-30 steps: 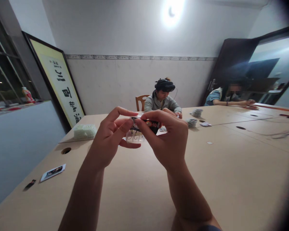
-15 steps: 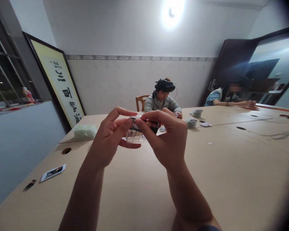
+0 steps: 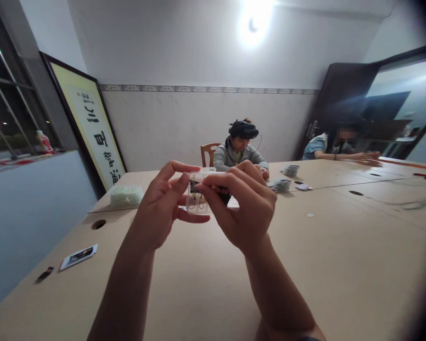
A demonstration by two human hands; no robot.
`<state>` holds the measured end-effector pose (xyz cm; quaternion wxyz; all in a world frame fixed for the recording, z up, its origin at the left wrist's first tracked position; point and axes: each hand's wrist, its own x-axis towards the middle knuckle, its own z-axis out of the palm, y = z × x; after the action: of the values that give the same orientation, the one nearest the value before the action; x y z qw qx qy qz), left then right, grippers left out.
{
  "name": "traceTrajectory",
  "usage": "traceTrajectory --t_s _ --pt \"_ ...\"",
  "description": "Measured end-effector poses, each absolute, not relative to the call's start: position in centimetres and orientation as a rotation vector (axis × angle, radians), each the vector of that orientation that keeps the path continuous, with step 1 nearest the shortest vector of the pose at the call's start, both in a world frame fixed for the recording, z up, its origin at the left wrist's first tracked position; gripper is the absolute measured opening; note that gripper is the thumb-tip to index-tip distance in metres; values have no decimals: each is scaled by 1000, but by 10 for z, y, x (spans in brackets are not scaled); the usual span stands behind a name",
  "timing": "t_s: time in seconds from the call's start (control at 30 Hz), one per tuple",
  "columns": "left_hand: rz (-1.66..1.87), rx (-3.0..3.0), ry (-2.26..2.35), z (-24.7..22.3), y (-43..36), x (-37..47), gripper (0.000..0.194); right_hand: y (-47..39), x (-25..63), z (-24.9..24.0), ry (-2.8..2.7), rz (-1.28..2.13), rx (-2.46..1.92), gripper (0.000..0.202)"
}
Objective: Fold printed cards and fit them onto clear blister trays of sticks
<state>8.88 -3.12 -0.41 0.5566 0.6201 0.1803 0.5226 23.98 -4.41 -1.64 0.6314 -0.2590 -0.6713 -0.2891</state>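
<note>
My left hand (image 3: 168,201) is closed around the left side of a small clear plastic box (image 3: 193,209), thumb and forefinger at its top and the other fingers beneath. Small fish hooks (image 3: 201,204) show through its front wall. My right hand (image 3: 246,199) pinches a black printed label (image 3: 223,197) between thumb and forefinger, held against the box's face. Its fingers hide much of the label and the box's right side. Both hands are raised above the table (image 3: 213,284).
On the left are a stack of clear boxes (image 3: 126,196), a photo-printed packet (image 3: 78,256) and a dark scrap (image 3: 44,274). Small stacks (image 3: 281,185) stand toward the right. A co-worker (image 3: 239,147) sits opposite, another person (image 3: 335,144) farther right. Cable holes (image 3: 98,224) pierce the tabletop.
The right hand and the black label have shifted on the box; less of the label's printed face shows and more of the clear box is visible. The left hand keeps its hold.
</note>
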Motion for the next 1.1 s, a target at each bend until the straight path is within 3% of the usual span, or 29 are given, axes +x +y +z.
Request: traceTrajectory --t_s 0.17,0.67,1.1 --pt "1250 1464 436 -5 -31 88 25 -38 242 -17 -1561 -871 -499 12" --pt "1263 1440 451 -9 -25 87 26 -26 245 -18 -1621 -885 -338 10" --pt "1295 1453 499 -11 -21 86 29 -32 236 -15 -1579 -497 -474 18"
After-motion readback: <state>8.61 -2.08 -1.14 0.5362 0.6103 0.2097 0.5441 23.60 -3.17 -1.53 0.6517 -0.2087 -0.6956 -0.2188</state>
